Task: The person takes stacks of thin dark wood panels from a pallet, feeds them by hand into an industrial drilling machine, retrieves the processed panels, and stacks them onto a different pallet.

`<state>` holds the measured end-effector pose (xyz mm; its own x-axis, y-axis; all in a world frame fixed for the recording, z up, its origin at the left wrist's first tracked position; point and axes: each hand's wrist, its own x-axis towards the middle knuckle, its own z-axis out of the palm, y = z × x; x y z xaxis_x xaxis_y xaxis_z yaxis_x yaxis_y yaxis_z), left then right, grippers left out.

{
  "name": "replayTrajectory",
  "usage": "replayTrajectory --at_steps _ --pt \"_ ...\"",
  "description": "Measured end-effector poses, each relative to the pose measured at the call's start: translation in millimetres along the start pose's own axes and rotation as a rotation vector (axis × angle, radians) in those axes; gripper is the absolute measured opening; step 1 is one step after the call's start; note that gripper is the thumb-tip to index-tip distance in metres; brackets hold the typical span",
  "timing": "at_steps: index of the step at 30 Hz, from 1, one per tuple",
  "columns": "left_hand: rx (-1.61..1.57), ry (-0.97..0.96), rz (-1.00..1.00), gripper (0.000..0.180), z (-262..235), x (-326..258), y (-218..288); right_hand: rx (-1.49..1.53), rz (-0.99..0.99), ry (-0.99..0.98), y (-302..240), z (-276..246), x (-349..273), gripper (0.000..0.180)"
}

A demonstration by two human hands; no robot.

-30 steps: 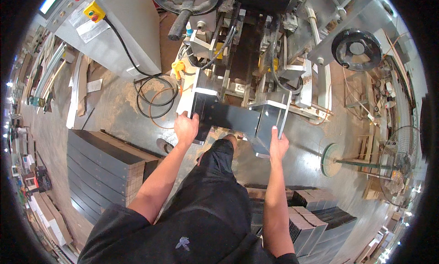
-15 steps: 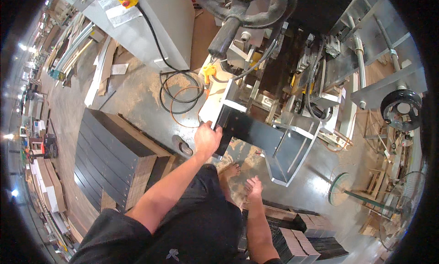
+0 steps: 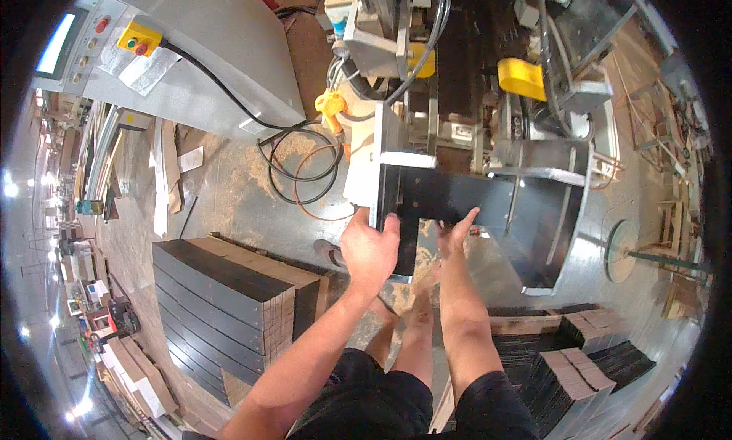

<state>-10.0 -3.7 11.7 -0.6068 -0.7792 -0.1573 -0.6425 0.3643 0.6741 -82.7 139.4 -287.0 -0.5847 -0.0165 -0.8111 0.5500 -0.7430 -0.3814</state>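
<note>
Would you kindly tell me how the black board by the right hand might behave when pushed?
The black board runs straight with no visible sag, so it is probably stiff. Its smooth-looking face suggests it may slide easily. Being flat, it seems unlikely to roll.

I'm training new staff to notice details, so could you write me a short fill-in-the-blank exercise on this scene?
1. The left bracket is gripped by the person's ____ hand.
2. The right hand has its thumb over a panel whose colour is ____.
3. The control box on the grey cabinet has a ____ casing.
4. The stand base on the floor at right is ____ in shape.

Missing words: left; black; yellow; round.
</note>
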Motion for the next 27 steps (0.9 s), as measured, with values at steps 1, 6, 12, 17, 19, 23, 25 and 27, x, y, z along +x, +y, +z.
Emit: replayTrajectory --at_steps 1,6,12,17,19,23,25,27 --pt "-0.009 -0.017 -0.007 0.030 3 3 -2 0.098 -0.032 0.005 2 5 7 0.091" --pt "-0.015 -0.014 0.051 0.026 8 4 -13 0.427 -0.196 -0.189 13 22 7 0.073" --pt "-0.019 -0.077 0.024 0.022 1 4 -10 0.414 -0.185 -0.246 12 -3 15 0.055" --pt "0.040 0.011 0.096 0.025 8 5 -20 0.359 -0.249 -0.253 6 -3 4 0.052" --pt "0.003 -0.009 0.098 0.030 5 5 -12 0.329 -0.236 -0.164 -1 -2 1 0.053" --pt "-0.117 -0.041 0.030 0.036 3 11 -3 0.333 -0.260 -0.167 0 20 -37 0.056" --pt "-0.127 -0.063 0.003 0.040 -1 2 2 0.305 -0.229 -0.142 -7 21 -62 0.053" --pt "-0.040 -0.067 -0.006 0.055 2 -2 4 0.328 -0.280 -0.085 -19 19 -80 0.053"
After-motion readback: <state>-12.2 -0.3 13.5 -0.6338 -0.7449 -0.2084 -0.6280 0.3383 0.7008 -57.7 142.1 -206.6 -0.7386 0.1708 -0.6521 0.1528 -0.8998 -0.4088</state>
